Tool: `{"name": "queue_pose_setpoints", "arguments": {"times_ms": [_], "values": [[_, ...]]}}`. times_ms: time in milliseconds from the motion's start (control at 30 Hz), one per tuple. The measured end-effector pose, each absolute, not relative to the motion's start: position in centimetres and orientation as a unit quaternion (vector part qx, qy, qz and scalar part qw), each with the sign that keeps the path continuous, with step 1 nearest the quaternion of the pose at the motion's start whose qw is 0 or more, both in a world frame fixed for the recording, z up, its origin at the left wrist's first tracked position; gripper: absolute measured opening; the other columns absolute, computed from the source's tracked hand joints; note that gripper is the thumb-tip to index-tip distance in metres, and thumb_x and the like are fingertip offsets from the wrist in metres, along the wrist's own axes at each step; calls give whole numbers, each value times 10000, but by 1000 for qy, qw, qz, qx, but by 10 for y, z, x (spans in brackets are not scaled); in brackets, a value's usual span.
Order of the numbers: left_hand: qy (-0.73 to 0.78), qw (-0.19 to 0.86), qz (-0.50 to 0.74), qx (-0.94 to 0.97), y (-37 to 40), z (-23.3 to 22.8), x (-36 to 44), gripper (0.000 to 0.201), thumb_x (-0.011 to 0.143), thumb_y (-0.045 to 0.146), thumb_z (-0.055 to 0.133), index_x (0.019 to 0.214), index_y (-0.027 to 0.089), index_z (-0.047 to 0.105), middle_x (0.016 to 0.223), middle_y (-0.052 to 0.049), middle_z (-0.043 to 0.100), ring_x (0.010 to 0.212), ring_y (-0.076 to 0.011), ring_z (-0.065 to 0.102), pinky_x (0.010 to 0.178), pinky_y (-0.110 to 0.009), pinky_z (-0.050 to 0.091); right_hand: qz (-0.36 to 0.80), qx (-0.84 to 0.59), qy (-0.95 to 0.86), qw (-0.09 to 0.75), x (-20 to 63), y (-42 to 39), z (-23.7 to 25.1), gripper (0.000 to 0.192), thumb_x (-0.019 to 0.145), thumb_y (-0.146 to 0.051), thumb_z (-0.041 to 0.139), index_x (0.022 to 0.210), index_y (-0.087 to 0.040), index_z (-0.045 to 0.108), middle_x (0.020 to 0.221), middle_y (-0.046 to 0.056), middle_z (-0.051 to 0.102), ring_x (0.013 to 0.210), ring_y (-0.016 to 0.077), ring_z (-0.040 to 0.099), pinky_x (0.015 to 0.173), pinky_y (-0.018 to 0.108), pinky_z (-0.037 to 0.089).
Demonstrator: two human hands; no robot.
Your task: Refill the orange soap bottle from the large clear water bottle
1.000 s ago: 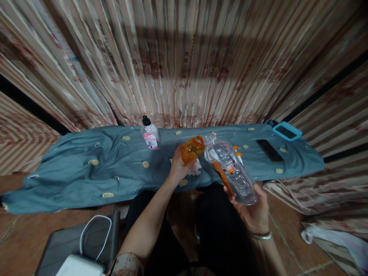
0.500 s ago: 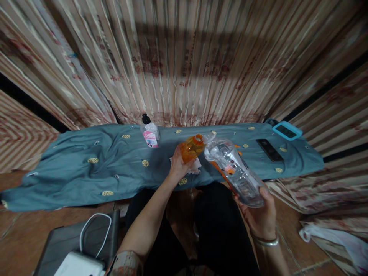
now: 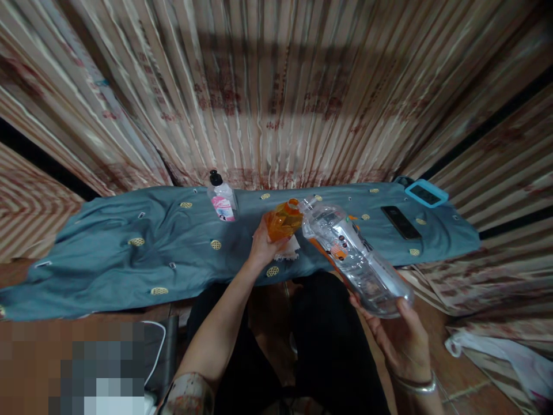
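While left fingers (image 3: 261,229) grip an amber bottle (image 3: 285,222), right fingers (image 3: 408,314) hold a clear bottle (image 3: 367,266), its orange label (image 3: 339,251) illegible.

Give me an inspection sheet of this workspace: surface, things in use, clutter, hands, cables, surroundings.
Surface: wrinkled blue-green patterned cloth.
Things in use: translucent orange bottle; large clear plastic bottle, tilted, neck at the orange bottle's mouth.
Clutter: clear black-capped bottle, pink label; flat black phone; blue-framed rectangular device; white sheet.
Hands: left hand grips the orange bottle; right hand holds the large bottle's base.
Cables: white cable, lower left.
Surroundings: striped beige curtains; brown tiled floor.
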State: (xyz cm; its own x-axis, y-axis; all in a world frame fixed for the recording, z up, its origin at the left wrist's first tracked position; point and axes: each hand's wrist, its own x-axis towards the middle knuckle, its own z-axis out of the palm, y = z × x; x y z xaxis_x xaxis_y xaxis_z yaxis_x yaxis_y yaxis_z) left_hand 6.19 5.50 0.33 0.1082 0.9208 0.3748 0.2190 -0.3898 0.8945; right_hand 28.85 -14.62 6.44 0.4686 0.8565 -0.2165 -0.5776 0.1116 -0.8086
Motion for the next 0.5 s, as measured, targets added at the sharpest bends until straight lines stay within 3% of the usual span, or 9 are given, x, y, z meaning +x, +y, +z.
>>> {"name": "queue_pose_setpoints", "arguments": {"times_ms": [267, 500], "values": [[423, 372, 524, 639, 56, 3, 67, 679, 682, 334, 861, 1265, 223, 532, 1245, -96, 722, 1170, -280, 700, 1033, -447, 549, 481, -468, -165, 723, 291, -158, 67, 605, 680, -279, 921, 1256, -363, 755, 1199, 20, 852, 1040, 309, 807, 801, 519, 721], [412, 374, 527, 642, 54, 2, 68, 681, 689, 340, 857, 1265, 200, 521, 1243, -115, 717, 1160, -283, 706, 1029, -440, 559, 470, -503, -158, 708, 290, -157, 71, 614, 605, -305, 958, 1195, -310, 789, 1229, 51, 833, 1056, 323, 777, 783, 512, 727]]}}
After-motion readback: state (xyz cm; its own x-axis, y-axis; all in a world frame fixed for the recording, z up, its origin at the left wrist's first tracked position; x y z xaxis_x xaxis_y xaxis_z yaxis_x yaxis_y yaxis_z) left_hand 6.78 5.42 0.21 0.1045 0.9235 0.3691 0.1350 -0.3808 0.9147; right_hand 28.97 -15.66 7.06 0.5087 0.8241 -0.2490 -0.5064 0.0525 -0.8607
